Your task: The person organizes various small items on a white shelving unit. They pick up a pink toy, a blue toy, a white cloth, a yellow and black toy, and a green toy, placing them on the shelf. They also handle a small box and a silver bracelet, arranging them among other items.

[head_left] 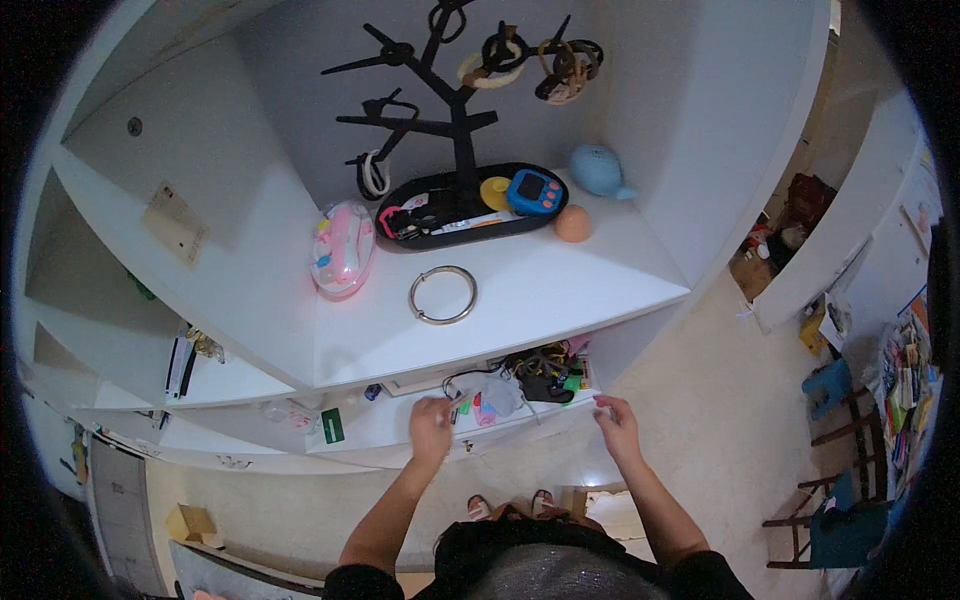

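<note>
My left hand (430, 432) is at the front of the lower shelf (368, 436). Its fingers are bent together, with a thin pale thing at the tips that I cannot make out. Beside it lie a crumpled translucent bag (503, 396) and a small pink and red item (484, 410). My right hand (618, 428) is by the right end of that shelf, thumb and forefinger apart, holding nothing I can see. To its left a dark tangle of cords and pouches (545, 372) fills the shelf's corner. On the shelf above rests a gold-coloured ring (443, 295).
Above, a black tree-shaped stand (462, 135) carries hair ties and bracelets. Around its base are a pink clear case (343, 250), a blue gadget (535, 192), a light-blue bulb-shaped thing (598, 170) and an orange ball (573, 224). Chairs (850, 525) stand at right; a cardboard box (612, 512) is below.
</note>
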Tool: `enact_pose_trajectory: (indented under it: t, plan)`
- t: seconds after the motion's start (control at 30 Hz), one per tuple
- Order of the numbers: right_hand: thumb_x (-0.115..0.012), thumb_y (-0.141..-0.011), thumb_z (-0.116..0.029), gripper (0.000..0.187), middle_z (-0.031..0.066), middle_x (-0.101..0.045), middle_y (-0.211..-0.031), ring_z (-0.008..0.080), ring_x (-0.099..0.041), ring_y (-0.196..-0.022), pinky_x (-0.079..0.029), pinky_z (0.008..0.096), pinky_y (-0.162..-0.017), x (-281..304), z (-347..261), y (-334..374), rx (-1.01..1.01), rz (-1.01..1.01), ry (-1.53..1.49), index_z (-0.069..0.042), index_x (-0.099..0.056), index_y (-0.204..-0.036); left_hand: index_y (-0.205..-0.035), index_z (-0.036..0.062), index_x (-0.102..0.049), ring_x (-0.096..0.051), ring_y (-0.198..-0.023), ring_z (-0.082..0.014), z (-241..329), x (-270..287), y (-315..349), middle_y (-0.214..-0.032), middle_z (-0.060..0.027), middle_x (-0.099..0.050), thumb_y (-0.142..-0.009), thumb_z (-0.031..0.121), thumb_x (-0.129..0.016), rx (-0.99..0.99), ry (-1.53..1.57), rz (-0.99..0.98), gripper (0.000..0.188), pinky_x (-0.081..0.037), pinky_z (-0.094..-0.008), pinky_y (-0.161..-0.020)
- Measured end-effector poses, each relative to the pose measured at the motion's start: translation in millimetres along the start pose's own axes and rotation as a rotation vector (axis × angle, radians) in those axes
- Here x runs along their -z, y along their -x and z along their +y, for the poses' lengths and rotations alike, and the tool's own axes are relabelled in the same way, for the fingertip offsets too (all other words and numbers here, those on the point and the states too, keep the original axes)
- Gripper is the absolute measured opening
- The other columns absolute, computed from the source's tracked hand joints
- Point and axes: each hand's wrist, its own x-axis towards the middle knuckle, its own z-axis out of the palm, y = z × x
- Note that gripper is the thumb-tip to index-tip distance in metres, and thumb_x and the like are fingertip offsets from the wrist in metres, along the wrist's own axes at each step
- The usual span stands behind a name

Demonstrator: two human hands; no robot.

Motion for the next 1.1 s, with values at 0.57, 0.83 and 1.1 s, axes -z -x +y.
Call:
enact_pose_trajectory:
  t: [0.57, 0.83, 1.1]
  plan:
    - [-0.067, -0.075, -0.025, 0.02, 0.0113, -0.065, -0.08, 0.0281, -0.063, -0.07, -0.05, 0.0386, -0.062, -64.3, -9.8, -96.1, 0.35, -0.001, 0.77, -0.008, -0.068, -0.086, -0.118, -0.0125, -0.044, -0.057, -0.079, -0.0182, -212.5, 64.9, 99.2, -0.1, -0.0151, -0.057, -0.069, -0.009, -0.064, 0.903, 0.557, 0.486, 0.053, -0.049, -0.0263, -0.065]
    - [-0.067, -0.079, -0.032, 0.029, 0.0137, -0.065, -0.082, 0.0283, -0.063, -0.074, -0.05, 0.0365, -0.064, -79.8, 43.1, -81.4, 0.16, 0.001, 0.417, -0.006, -0.065, -0.093, -0.121, -0.0088, -0.041, -0.058, -0.083, -0.018, -192.9, 48.9, 94.5, -0.102, -0.0155, -0.055, -0.071, -0.011, -0.062, 0.83, 0.359, 0.564, 0.054, -0.05, -0.0272, -0.069]
    - [-0.075, -0.062, -0.049, 0.076, 0.0254, -0.053, -0.115, 0.0352, -0.059, -0.094, -0.05, 0.0396, -0.075, -103.3, 5.0, -52.3, 0.024, -0.211, 0.603, -0.013, -0.051, -0.125, -0.121, 0.0012, -0.042, -0.055, -0.081, -0.0147, -132.8, 56.4, 83.6, -0.111, -0.0086, -0.05, -0.076, -0.005, -0.062, 0.743, 0.415, 0.406, 0.05, -0.047, -0.023, -0.063]
